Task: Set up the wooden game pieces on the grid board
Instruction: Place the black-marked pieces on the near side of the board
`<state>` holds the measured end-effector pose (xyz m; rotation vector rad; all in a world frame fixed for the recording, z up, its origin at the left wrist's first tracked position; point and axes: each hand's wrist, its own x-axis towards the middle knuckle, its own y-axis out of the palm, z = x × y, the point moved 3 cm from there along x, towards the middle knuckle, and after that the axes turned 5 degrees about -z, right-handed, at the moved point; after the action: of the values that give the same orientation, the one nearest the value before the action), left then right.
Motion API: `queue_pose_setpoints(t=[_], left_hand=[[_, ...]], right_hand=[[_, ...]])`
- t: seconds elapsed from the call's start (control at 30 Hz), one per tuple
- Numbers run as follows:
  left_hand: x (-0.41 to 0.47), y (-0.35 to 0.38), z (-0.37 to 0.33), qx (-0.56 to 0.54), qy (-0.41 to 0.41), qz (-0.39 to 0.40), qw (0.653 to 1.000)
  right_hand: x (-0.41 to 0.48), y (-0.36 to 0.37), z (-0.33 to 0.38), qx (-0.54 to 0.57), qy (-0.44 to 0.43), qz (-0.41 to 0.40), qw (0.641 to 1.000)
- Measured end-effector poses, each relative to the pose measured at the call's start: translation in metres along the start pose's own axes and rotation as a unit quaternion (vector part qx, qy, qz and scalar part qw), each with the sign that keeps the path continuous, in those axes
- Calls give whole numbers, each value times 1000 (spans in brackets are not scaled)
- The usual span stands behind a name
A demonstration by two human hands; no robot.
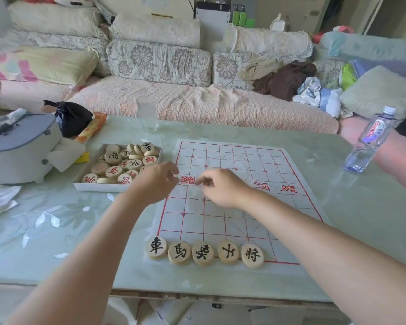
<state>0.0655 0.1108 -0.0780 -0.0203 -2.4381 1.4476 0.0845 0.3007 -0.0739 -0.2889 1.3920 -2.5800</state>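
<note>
A white paper grid board (244, 184) with red lines lies on the table. Several round wooden pieces with black characters stand in a row along its near edge, from the leftmost piece (156, 247) to the rightmost piece (252, 255). A white box (99, 186) left of the board holds several more pieces with red and black characters. My left hand (156, 181) hovers at the box's right corner, fingers curled; whether it holds a piece is hidden. My right hand (223, 187) hangs over the board's middle left, fingers bent down, nothing visible in it.
A clear glass (147, 114) stands at the table's far edge, and a plastic water bottle (370, 140) at the right. Another person's arm (389, 158) rests at the right. A grey pot (19, 146), a black bag (72, 118) and tissue sit at the left. A sofa runs behind.
</note>
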Motion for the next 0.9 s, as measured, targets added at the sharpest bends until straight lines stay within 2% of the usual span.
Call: queue_pose_setpoints(t=[0.1, 0.2, 0.4, 0.57, 0.77, 0.9], left_hand=[[8, -12, 24, 16, -17, -72, 997], [16, -24, 57, 32, -52, -107, 992], [26, -40, 123, 87, -114, -107, 984], [27, -39, 154, 92, -142, -99, 981], [22, -38, 174, 47, -203, -94, 974], [21, -40, 177, 48, -201, -96, 974]], right_hand=[[41, 18, 26, -13, -19, -4, 1000], [76, 34, 53, -31, -39, 2, 999], [134, 68, 85, -64, -61, 7, 996], [166, 96, 99, -110, -83, 15, 990], [185, 111, 117, -281, -146, 98, 943], [193, 113, 121, -287, -168, 88, 939]])
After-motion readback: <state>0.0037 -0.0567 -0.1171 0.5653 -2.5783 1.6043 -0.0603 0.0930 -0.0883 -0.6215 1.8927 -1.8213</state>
